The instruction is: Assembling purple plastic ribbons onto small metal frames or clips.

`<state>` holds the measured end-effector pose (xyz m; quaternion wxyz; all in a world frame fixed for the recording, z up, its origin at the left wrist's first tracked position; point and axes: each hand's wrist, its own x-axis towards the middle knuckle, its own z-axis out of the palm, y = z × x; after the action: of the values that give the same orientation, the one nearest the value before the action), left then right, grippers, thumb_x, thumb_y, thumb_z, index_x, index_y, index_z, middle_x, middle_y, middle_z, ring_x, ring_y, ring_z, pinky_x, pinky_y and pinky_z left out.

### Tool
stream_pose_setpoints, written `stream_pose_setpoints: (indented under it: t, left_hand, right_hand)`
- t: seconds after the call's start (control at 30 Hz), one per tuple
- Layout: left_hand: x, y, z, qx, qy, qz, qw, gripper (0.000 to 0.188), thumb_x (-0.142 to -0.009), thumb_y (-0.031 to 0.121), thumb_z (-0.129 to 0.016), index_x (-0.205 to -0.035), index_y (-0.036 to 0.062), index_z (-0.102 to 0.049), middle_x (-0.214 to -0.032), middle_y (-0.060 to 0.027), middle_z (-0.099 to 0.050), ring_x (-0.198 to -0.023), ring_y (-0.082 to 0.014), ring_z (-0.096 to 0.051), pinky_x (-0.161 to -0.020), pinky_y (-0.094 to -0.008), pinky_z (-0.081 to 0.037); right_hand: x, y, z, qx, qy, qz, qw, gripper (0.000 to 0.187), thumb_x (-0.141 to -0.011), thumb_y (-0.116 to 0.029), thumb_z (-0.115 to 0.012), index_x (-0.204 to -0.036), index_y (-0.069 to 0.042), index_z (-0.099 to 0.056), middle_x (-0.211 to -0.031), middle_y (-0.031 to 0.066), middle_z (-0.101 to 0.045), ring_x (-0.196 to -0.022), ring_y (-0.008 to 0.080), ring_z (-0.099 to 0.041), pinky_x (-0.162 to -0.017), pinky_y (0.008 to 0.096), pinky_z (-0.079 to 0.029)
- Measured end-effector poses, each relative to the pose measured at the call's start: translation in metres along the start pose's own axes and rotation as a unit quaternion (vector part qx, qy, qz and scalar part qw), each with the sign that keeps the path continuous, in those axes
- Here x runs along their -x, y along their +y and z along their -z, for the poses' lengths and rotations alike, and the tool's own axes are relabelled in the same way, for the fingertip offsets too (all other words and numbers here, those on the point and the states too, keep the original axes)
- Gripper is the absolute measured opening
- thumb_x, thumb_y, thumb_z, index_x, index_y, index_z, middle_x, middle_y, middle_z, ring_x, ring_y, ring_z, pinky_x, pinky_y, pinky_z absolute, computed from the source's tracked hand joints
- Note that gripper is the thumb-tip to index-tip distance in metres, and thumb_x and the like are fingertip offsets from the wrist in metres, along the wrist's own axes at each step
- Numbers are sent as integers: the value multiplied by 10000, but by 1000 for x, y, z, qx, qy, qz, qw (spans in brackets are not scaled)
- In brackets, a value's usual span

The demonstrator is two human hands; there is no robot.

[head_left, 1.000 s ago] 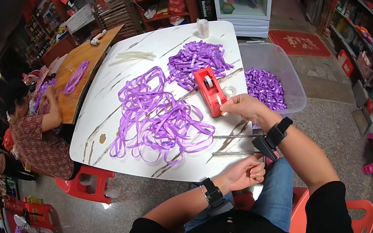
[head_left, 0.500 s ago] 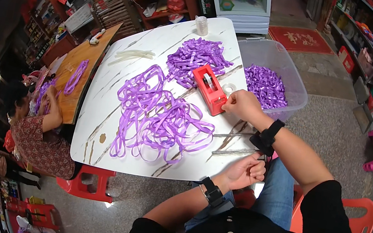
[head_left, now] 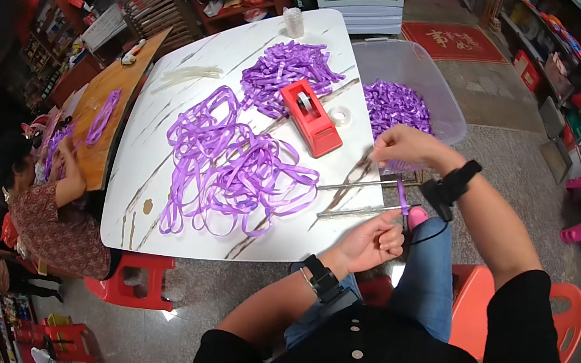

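Note:
My left hand is closed, its fingers curled, at the table's near right corner; anything inside it is too hidden to tell. Just beyond it two thin metal rods stick out over the edge, with a short purple ribbon across their right ends and a pink piece beside it. My right hand hovers past the right edge, fingertips pinched together; what they hold is too small to make out. The red tape dispenser stands on the table left of it, with a clear tape roll alongside.
Loose purple ribbon sprawls across the white marbled table. Behind it lies a heap of short ribbon pieces. A clear plastic bin of purple pieces stands at the right. Another person sits at a wooden table on the left.
My right hand has left the tape dispenser, moving right and toward me. The purple ribbon across the rod ends now shows. The whole view has shifted slightly.

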<state>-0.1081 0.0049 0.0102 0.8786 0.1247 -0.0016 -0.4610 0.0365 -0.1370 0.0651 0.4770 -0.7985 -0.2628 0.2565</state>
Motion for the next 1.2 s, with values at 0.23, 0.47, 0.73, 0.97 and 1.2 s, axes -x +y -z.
stream_pose_setpoints:
  t: [0.23, 0.47, 0.73, 0.97, 1.2]
  left_hand:
    - [1, 1, 2, -1, 10, -2, 1000, 273, -830, 102, -373, -1095, 121, -440, -571, 14, -276, -541, -90, -299, -594, -227, -288]
    - [1, 0, 0, -4, 1, -2, 1000, 273, -832, 96, -361, -1090, 118, -447, -573, 13, -280, -545, -90, -303, -592, -226, -285]
    - [1, 0, 1, -3, 3, -4, 1000, 280, -835, 92, -352, -1090, 119, -464, -576, 12, -277, -548, -92, -299, -591, -225, -284]
    - [1, 0, -1, 1, 9, -3, 1000, 309, -832, 90, -352, -1113, 123, -475, -575, 9, -272, -547, -98, -294, -597, -228, -285]
    - [1, 0, -1, 3, 14, -3, 1000, 305, -831, 89, -355, -1110, 123, -473, -572, 8, -270, -548, -98, -295, -599, -228, -284]
  right_hand:
    - [42, 10, 12, -8, -135, -69, 988, 231, -795, -236, -587, -708, -23, -603, -622, -13, -572, -578, 59, -500, -558, 214, -390]
    - [40, 19, 7, 91, -204, -70, 972, 220, -807, -241, -579, -748, -31, -607, -607, -11, -569, -573, 63, -507, -540, 227, -396]
    - [28, 7, 3, 248, -217, -102, 939, 242, -771, -271, -590, -765, -32, -622, -629, 25, -608, -589, 127, -563, -533, 282, -419]
    - [28, -3, 0, 331, -199, -101, 917, 225, -747, -297, -594, -725, -78, -644, -619, 12, -613, -590, 148, -573, -547, 310, -427]
    - [28, -4, -1, 333, -185, -116, 917, 233, -727, -314, -604, -679, -91, -651, -609, 8, -617, -595, 154, -583, -551, 312, -434]
